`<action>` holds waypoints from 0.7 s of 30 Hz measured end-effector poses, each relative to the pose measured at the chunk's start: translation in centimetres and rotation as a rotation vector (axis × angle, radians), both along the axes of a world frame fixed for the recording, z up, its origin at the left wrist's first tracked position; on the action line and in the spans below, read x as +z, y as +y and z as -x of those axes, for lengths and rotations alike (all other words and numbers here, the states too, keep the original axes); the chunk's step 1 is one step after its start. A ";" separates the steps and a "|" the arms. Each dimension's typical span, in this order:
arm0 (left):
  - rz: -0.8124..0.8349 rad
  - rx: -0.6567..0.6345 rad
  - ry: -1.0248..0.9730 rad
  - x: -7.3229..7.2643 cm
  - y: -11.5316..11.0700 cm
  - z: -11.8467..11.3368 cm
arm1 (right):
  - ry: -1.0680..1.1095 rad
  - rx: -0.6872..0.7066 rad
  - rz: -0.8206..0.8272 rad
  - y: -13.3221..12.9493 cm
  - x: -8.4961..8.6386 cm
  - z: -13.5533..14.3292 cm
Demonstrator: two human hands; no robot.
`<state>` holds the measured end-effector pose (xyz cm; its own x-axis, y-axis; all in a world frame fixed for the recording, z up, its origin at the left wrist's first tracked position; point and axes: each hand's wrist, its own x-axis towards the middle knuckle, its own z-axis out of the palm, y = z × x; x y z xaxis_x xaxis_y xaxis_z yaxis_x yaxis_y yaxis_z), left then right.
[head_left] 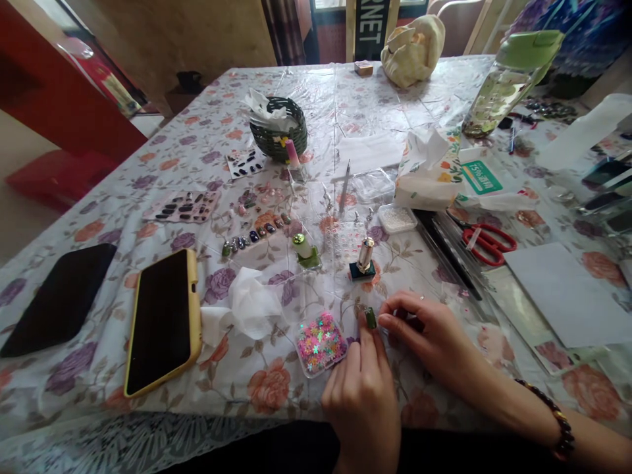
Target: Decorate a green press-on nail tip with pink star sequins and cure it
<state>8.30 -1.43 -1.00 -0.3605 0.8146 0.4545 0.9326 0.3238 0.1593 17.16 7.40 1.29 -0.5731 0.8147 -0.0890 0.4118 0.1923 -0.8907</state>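
Note:
My left hand [363, 388] rests at the table's front edge, its index and middle fingers stretched forward. A green press-on nail [370, 318] sits at those fingertips. Just to the right, my right hand [424, 329] has its thumb and index finger drawn together beside the nail; whether anything tiny is between them is too small to tell. Left of my left hand lies a clear box of colourful flower sequins [320, 343]. Beyond the hands stand a dark green bottle with a silver cap [364, 260] and a light green bottle [305, 251].
Two phones [160, 322] [59, 296] and a crumpled tissue [254, 303] lie left. Red-handled scissors [488, 243], a white sheet [570, 293] and a tissue pack [429, 171] are right. A dark basket [278, 128] and a water bottle [508, 85] stand farther back.

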 end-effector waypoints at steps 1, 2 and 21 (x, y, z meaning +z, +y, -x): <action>-0.003 -0.001 -0.003 0.0 0.0 0.0 | 0.000 0.000 -0.003 0.0 0.0 0.0; -0.006 -0.002 -0.005 0.0 0.0 0.0 | 0.000 0.000 -0.005 0.0 0.0 0.0; 0.037 0.001 0.007 0.1 0.0 0.0 | -0.039 0.015 -0.069 -0.1 0.0 0.1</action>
<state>8.28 -1.42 -0.95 -0.3585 0.8304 0.4265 0.9332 0.3308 0.1404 17.07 7.34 1.29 -0.5823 0.8111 -0.0548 0.4422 0.2594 -0.8586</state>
